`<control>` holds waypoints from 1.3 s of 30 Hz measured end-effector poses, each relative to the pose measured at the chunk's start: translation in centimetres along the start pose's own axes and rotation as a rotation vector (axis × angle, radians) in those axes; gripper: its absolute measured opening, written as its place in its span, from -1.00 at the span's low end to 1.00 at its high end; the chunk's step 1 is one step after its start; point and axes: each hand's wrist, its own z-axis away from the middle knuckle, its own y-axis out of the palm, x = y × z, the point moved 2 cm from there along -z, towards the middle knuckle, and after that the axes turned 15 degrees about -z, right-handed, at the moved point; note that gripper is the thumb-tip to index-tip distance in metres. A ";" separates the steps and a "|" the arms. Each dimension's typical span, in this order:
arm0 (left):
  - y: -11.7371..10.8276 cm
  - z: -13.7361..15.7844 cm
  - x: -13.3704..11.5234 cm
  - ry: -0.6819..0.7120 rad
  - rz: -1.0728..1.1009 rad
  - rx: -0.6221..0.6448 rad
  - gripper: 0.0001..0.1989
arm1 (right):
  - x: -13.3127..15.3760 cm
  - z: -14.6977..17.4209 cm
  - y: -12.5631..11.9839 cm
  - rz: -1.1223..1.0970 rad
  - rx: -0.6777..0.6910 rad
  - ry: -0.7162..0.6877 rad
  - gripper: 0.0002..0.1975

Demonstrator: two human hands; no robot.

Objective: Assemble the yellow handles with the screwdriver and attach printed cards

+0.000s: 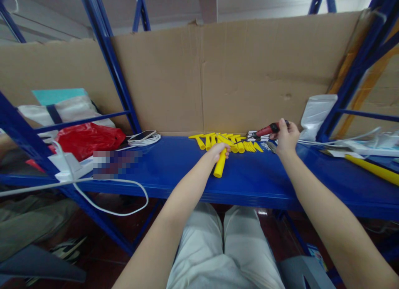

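My left hand (220, 150) is closed around a yellow plastic tube-like piece (220, 166), whose round end points down toward the front of the blue table. My right hand (287, 138) grips the black end of a red-and-black screwdriver (264, 131). Its thin shaft reaches left toward the piece in my left hand; whether the tip touches it I cannot tell. Behind my hands lie several yellow T-shaped pieces (200, 142) in a row, with small yellow wedge-like pieces (257, 147) beside them. Small metal parts (264, 146), perhaps screws, sit near my right hand.
The blue table (174, 168) backs onto a cardboard wall (243, 73) between blue posts. At left are a red bag (90, 139), a phone (142, 136) and a white cable (115, 181) hanging over the edge. A long yellow object (372, 169) lies at right.
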 end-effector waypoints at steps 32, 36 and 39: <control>-0.2 0.0 0.0 -0.014 -0.043 -0.020 -0.82 | 0.9 1.0 0.4 0.091 0.175 -0.041 -0.74; -0.3 -0.3 0.2 -0.006 -0.037 -0.049 -0.81 | 0.9 0.8 0.6 0.016 0.142 0.103 -0.69; -0.4 -0.4 0.2 0.002 -0.026 -0.064 -0.80 | 1.0 0.6 0.5 -0.030 0.141 0.227 -0.64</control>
